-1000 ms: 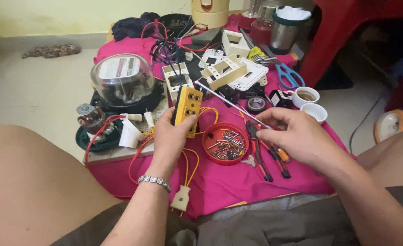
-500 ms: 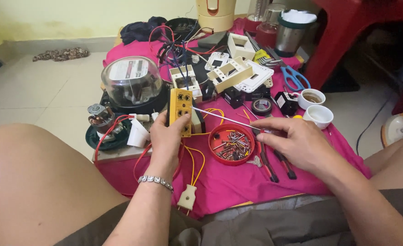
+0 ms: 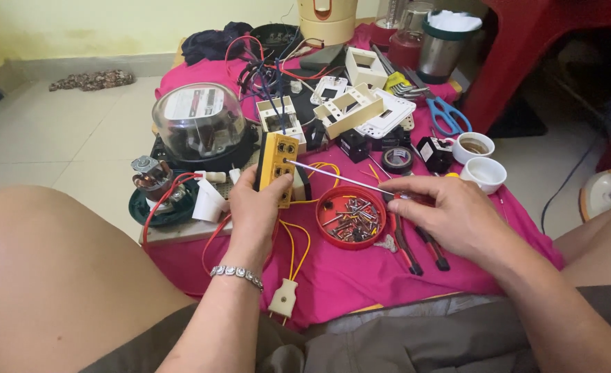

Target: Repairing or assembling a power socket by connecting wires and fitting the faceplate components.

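My left hand (image 3: 250, 207) grips a yellow socket box (image 3: 278, 164) upright above the pink cloth (image 3: 360, 276). Yellow and red wires hang from the box down to a cream plug (image 3: 284, 298). My right hand (image 3: 443, 214) holds a thin screwdriver (image 3: 340, 178) whose tip touches the box's upper face. Just below the shaft sits a round red dish (image 3: 351, 215) filled with several screws.
A glass-domed meter (image 3: 198, 124) and a small motor (image 3: 152, 176) lie to the left. White switch frames (image 3: 360, 107), blue scissors (image 3: 445, 114), a tape roll (image 3: 396, 159), two white cups (image 3: 481, 173), red-handled pliers (image 3: 416, 245) and jars fill the back and right. My bare knees flank the cloth.
The screwdriver tip has come onto the yellow box's face, and my left hand has tilted the box more upright. My view has shifted slightly.
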